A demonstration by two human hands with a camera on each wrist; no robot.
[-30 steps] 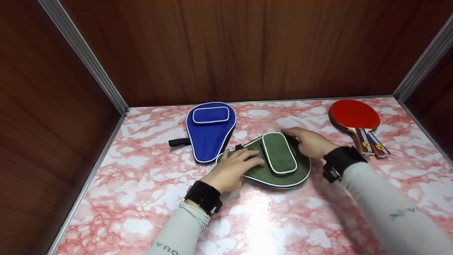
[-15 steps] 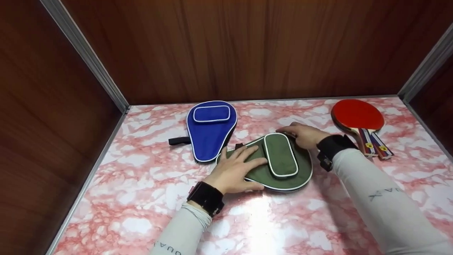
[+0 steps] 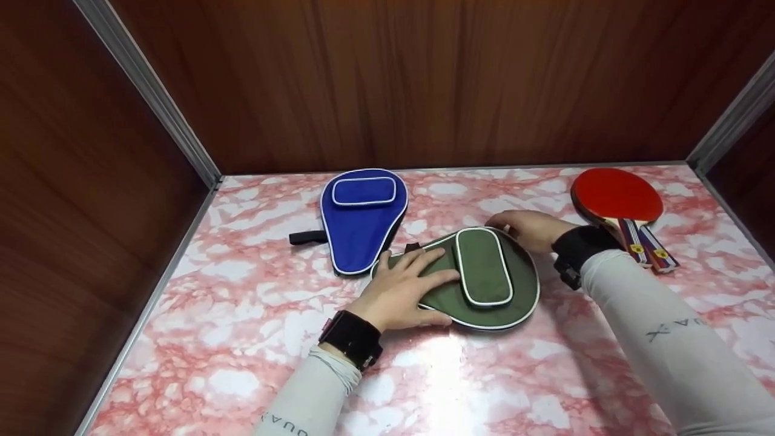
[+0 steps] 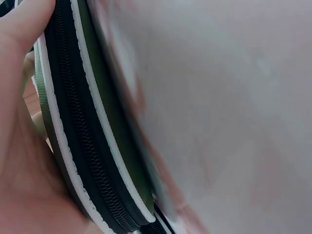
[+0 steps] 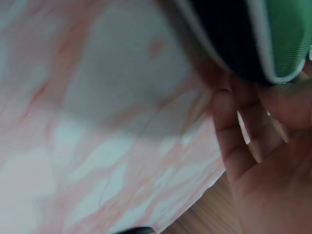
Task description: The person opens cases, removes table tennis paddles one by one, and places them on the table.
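Observation:
A green paddle case (image 3: 478,284) with white piping lies on the marbled table (image 3: 242,339) in the head view. My left hand (image 3: 405,287) presses flat on its narrow left end, fingers straight on top, thumb along the near edge. In the left wrist view the palm (image 4: 19,146) lies against the case's black zipper (image 4: 73,122). My right hand (image 3: 527,230) is at the far right rim of the case, fingers curled onto the edge. In the right wrist view these fingers (image 5: 243,131) bend under the green case's rim (image 5: 287,34).
A blue paddle case (image 3: 361,218) lies just behind and left of the green one. Two red paddles (image 3: 614,197) are stacked at the back right. Brown wooden walls (image 3: 393,79) close in the back and both sides.
My right hand has shifted a little back and right along the green case's far rim. My left hand has stayed pressed on the narrow end.

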